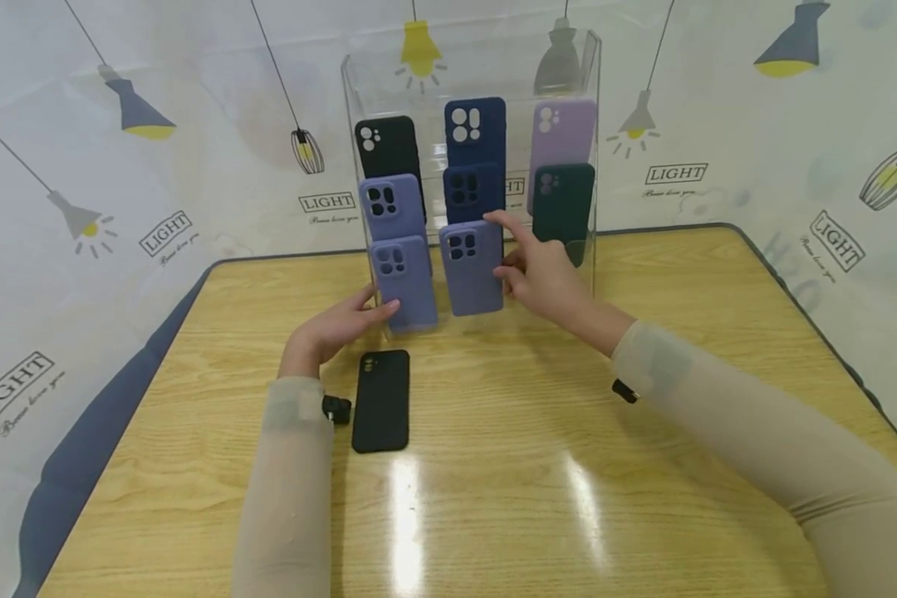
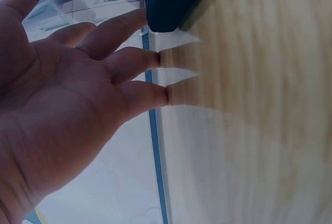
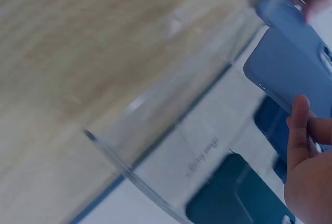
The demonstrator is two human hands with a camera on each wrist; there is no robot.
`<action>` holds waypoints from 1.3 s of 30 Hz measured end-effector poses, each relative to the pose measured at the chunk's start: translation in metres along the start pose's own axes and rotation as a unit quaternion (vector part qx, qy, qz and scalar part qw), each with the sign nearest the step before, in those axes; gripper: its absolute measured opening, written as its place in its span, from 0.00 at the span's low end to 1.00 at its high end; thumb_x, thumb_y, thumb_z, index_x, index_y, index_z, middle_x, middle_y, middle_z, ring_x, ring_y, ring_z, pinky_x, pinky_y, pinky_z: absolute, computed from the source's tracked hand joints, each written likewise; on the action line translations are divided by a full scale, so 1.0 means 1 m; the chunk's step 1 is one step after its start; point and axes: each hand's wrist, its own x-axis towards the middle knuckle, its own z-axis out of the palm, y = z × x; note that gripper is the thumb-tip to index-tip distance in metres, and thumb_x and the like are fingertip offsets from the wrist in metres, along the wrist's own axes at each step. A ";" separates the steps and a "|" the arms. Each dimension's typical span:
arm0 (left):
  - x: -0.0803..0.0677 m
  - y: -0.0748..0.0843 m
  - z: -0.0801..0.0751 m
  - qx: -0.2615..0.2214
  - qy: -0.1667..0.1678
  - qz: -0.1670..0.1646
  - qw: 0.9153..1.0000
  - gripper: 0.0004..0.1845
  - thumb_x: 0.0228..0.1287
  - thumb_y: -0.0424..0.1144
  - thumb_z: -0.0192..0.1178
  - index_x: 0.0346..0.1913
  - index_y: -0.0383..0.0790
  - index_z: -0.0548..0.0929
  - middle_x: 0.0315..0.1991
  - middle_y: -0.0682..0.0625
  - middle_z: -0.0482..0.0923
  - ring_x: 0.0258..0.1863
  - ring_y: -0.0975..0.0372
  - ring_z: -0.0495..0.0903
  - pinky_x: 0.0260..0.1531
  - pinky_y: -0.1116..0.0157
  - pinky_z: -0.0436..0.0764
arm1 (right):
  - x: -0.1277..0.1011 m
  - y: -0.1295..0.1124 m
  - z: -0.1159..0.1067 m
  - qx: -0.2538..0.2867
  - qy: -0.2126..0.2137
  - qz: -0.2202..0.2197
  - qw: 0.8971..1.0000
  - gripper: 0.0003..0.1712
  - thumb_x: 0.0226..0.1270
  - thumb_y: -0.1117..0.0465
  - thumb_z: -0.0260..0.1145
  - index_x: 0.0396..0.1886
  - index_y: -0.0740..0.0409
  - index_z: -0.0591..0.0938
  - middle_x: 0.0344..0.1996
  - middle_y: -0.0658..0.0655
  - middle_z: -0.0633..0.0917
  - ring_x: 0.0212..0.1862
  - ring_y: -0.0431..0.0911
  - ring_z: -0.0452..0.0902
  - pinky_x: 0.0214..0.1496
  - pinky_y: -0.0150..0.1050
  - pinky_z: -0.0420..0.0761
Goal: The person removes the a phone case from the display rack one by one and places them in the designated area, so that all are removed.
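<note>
Lamp-printed backdrop rises behind a wooden tabletop and a clear acrylic display stand. Just left of the right hand, which pinches its edge, a periwinkle phone case sits at the stand's front. The left hand has its fingers apart, thumb against a neighbouring lilac-blue case. A one-edge pinch could let the case tilt or slip. The left wrist view shows splayed fingers, mostly hidden in the head view.

Left fingers apart, right fingers bent
</note>
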 end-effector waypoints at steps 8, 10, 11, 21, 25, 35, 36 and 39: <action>0.000 0.000 0.000 -0.003 0.000 0.008 1.000 0.54 0.76 0.69 0.54 0.88 0.57 0.34 0.90 0.51 0.31 0.89 0.47 0.36 0.86 0.40 0.45 | 0.006 -0.021 -0.020 0.065 0.002 0.034 0.997 0.46 0.74 0.73 0.68 0.82 0.37 0.62 0.34 0.64 0.93 0.30 0.53 0.90 0.36 0.43 0.89; 0.000 0.000 0.000 -0.003 0.001 0.009 1.000 0.54 0.76 0.69 0.54 0.88 0.57 0.34 0.90 0.51 0.31 0.89 0.47 0.36 0.86 0.39 0.45 | 0.006 -0.025 -0.020 0.094 -0.013 0.059 0.994 0.48 0.72 0.73 0.69 0.82 0.36 0.62 0.34 0.64 0.93 0.29 0.52 0.89 0.36 0.44 0.90; 0.000 -0.001 0.000 -0.004 0.001 0.010 1.000 0.54 0.76 0.69 0.54 0.88 0.57 0.34 0.90 0.51 0.31 0.89 0.47 0.37 0.86 0.39 0.46 | 0.005 -0.027 -0.019 0.107 -0.024 0.071 0.991 0.48 0.72 0.73 0.69 0.82 0.35 0.61 0.34 0.65 0.92 0.28 0.52 0.89 0.36 0.44 0.91; 0.000 0.000 0.001 -0.003 0.005 0.019 1.000 0.53 0.76 0.69 0.55 0.88 0.59 0.35 0.90 0.50 0.33 0.89 0.46 0.37 0.86 0.38 0.46 | -0.016 -0.038 0.014 0.220 -0.173 0.198 0.939 0.52 0.69 0.75 0.71 0.83 0.37 0.58 0.30 0.65 0.91 0.27 0.52 0.88 0.36 0.49 0.92; 0.000 0.001 0.001 -0.004 0.005 0.023 1.000 0.52 0.76 0.69 0.54 0.88 0.59 0.35 0.90 0.50 0.33 0.89 0.46 0.36 0.85 0.37 0.46 | -0.027 -0.039 0.026 0.261 -0.201 0.245 0.912 0.53 0.68 0.76 0.70 0.83 0.39 0.58 0.28 0.65 0.90 0.25 0.49 0.87 0.38 0.50 0.93; 0.000 0.002 0.004 -0.008 0.003 0.021 1.000 0.52 0.77 0.68 0.55 0.89 0.57 0.36 0.90 0.49 0.33 0.89 0.46 0.37 0.86 0.39 0.47 | -0.045 -0.026 0.059 0.285 -0.248 0.310 0.872 0.54 0.65 0.78 0.72 0.84 0.43 0.60 0.23 0.64 0.87 0.21 0.47 0.86 0.35 0.48 0.92; 0.000 0.002 0.004 -0.007 0.003 0.022 1.000 0.52 0.77 0.69 0.54 0.89 0.57 0.36 0.90 0.49 0.33 0.89 0.46 0.37 0.86 0.38 0.47 | -0.045 -0.025 0.062 0.287 -0.250 0.313 0.870 0.54 0.65 0.78 0.72 0.84 0.43 0.60 0.23 0.64 0.87 0.21 0.47 0.86 0.33 0.46 0.92; 0.000 0.002 0.004 -0.008 0.006 0.020 1.000 0.53 0.76 0.69 0.55 0.89 0.57 0.37 0.90 0.50 0.34 0.89 0.47 0.37 0.86 0.39 0.47 | -0.046 -0.023 0.067 0.293 -0.253 0.327 0.862 0.53 0.66 0.77 0.72 0.84 0.44 0.60 0.22 0.62 0.87 0.21 0.46 0.85 0.31 0.42 0.91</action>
